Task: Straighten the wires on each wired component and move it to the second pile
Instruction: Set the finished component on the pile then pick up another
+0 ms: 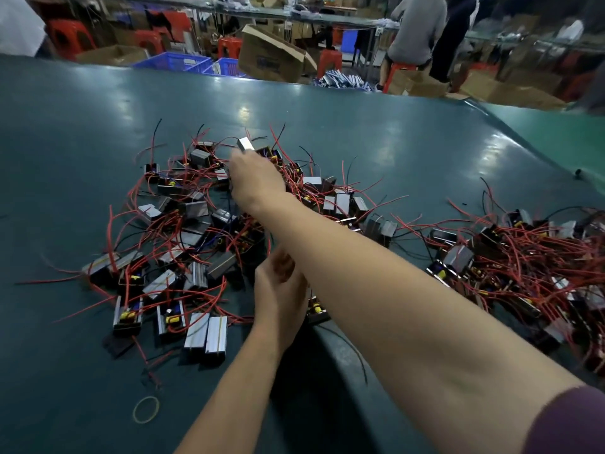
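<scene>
Big pile (196, 231) on surface (393, 142) at left; second pile (523, 257) at right; rubber band (146, 409) near front, left.

Brushed-metal component (246, 145) casings, red plastic-sheathed wires (196, 290), a glossy, smooth green table mat (360, 126), a rubber band (146, 409).

Two piles of wired components lie on the dark green table (98, 126): a spread-out left pile (183, 237) at 9 o'clock, with roughly thirty or more units, too tangled for an exact count, and a denser right pile (523, 270) at 3 o'clock that runs out of view. One component (246, 145) is held up at 12 o'clock. Two hands show, the right hand (255, 181) and the left hand (278, 290). One rubber band (146, 409) lies at 7 o'clock. Beyond the table stand two blue crates (196, 65) and at least six red stools (70, 36); one seated person (415, 31) is at 1 o'clock.
</scene>
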